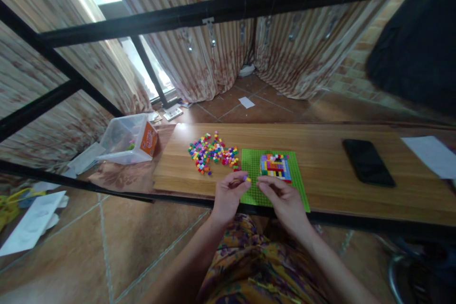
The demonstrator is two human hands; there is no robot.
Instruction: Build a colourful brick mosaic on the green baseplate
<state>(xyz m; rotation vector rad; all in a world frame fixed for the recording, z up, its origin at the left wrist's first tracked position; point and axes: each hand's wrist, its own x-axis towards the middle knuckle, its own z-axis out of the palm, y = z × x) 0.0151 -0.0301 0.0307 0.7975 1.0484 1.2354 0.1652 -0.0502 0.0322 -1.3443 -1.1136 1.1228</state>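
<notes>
My left hand [227, 195] is closed in a pinch on small toy bricks [247, 179], yellow and purple, above the left edge of a green baseplate [253, 194]. On that plate sits a flat build of coloured bricks [276, 167], with rows of blue, orange, yellow and red. Just below the build, my right hand [284, 198] hovers with thumb and forefinger pressed together. Whatever may be between those fingertips is too small to make out. A pile of loose multicoloured bricks [213, 153] lies left of the plate.
The wooden table [320, 152] carries a black phone [368, 162] and white paper [429, 156] at the right. A clear plastic box [117, 140] with an orange label stands beyond its left end. A black metal bar [228, 8] crosses ahead, before striped curtains [221, 57].
</notes>
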